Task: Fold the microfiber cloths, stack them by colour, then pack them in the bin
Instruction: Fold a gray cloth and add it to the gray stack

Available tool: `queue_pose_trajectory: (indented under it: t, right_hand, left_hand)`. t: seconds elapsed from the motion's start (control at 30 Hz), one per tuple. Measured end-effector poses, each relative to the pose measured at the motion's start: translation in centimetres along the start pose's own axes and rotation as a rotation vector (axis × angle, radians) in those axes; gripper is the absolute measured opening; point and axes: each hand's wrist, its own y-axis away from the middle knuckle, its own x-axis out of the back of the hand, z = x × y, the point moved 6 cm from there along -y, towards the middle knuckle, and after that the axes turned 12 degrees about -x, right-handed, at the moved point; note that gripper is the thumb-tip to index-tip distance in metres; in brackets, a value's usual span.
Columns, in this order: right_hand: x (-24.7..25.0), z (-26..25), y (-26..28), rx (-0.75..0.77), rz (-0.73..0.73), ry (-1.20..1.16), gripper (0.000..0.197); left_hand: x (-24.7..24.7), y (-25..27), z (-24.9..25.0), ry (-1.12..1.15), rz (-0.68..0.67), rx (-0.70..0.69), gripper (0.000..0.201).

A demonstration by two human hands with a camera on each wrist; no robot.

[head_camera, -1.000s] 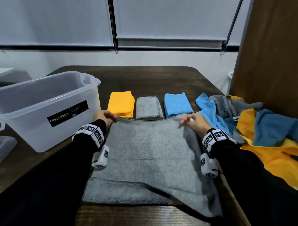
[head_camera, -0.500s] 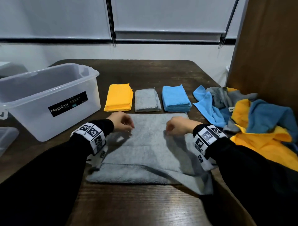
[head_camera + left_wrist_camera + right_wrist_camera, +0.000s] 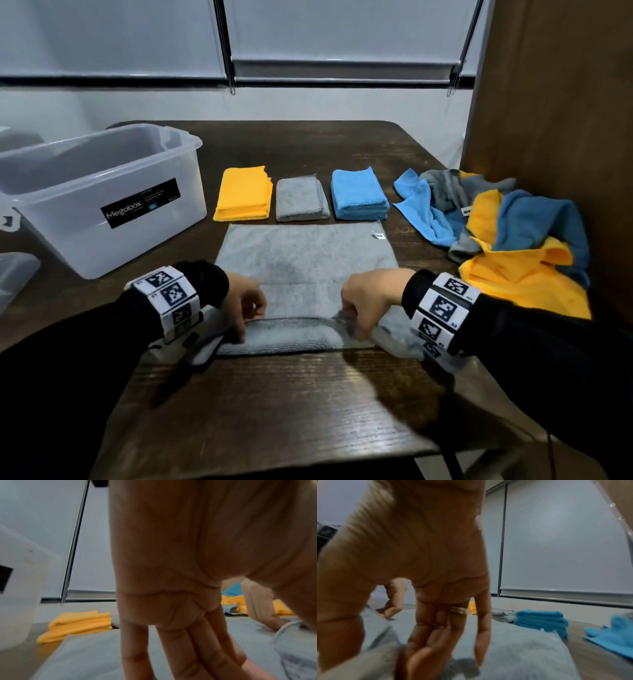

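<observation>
A large grey cloth [image 3: 305,253] lies spread on the dark table in front of me. My left hand [image 3: 245,305] and right hand [image 3: 363,305] pinch its near edge, which is lifted slightly between them. In the left wrist view my fingers [image 3: 188,649] point down onto the grey cloth [image 3: 94,655], meeting the thumb. In the right wrist view my fingers [image 3: 436,635] grip the same cloth [image 3: 513,649]. Beyond it sit folded stacks in a row: yellow [image 3: 244,193], grey [image 3: 300,199], blue [image 3: 359,194].
A clear plastic bin [image 3: 85,246] stands on the table at the left. A loose pile of unfolded blue, grey and yellow cloths [image 3: 513,240] lies at the right by a brown panel [image 3: 555,120]. Bare table [image 3: 291,404] shows near me.
Both hands left the cloth's far edge and drew back to its near edge, which they now pinch. The far part of the cloth lies flat.
</observation>
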Motion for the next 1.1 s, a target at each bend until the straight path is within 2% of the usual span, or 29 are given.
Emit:
queue_pose_trajectory:
  t: [0.13, 0.23, 0.3, 0.37, 0.47, 0.53, 0.6, 0.67, 0.77, 0.8, 0.93, 1.03, 1.1]
  right_hand:
    - [0.4, 1.3, 0.6, -0.07, 0.033, 0.078, 0.019]
    - [1.1, 2.6, 0.5, -0.097, 0.092, 0.028, 0.031]
    - [1.5, 4.1, 0.2, -0.127, 0.104, -0.014, 0.029]
    - [1.6, 6.0, -0.3, -0.159, 0.067, -0.064, 0.023]
    - [1.3, 9.0, -1.3, -0.17, -0.107, -0.165, 0.007]
    - [1.4, 10.8, -1.8, -0.155, -0.183, -0.269, 0.014]
    - [2.1, 12.4, -2.0, -0.153, -0.196, -0.389, 0.018]
    - [3.1, 13.8, -2.1, -0.167, -0.161, -0.506, 0.014]
    - [4.5, 15.9, -3.0, -0.211, -0.055, -0.766, 0.012]
    - [4.8, 16.7, -3.6, -0.237, -0.016, -0.861, 0.015]
    - [4.8, 18.7, -6.0, -0.384, 0.171, -1.128, 0.03]
    - [4.8, 19.5, -7.5, -0.421, 0.326, -1.277, 0.029]
    - [4.6, 19.9, -8.6, -0.452, 0.362, -1.396, 0.026]
  left_hand:
    - [0.8, 2.2, -2.7, -0.066, -0.037, 0.119, 0.033]
    - [2.3, 4.0, -4.1, 0.05, 0.055, 0.121, 0.032]
    - [3.3, 4.8, -5.1, 0.121, 0.138, 0.105, 0.035]
    - [4.2, 5.4, -5.8, 0.184, 0.214, 0.083, 0.033]
    - [5.4, 5.9, -7.2, 0.344, 0.326, 0.088, 0.013]
    - [6.0, 6.0, -7.9, 0.441, 0.362, 0.101, 0.009]
    - [6.6, 6.0, -8.2, 0.503, 0.373, 0.099, 0.012]
    - [7.3, 6.0, -8.7, 0.571, 0.387, 0.104, 0.019]
    - [8.1, 6.2, -9.8, 0.651, 0.422, 0.139, 0.042]
    - [8.4, 6.1, -10.2, 0.659, 0.452, 0.171, 0.041]
    - [9.8, 5.8, -11.8, 0.68, 0.661, 0.303, 0.009]
    - [10.8, 5.1, -13.2, 0.716, 0.824, 0.333, 0.013]
    - [11.4, 4.7, -13.6, 0.751, 0.916, 0.353, 0.016]
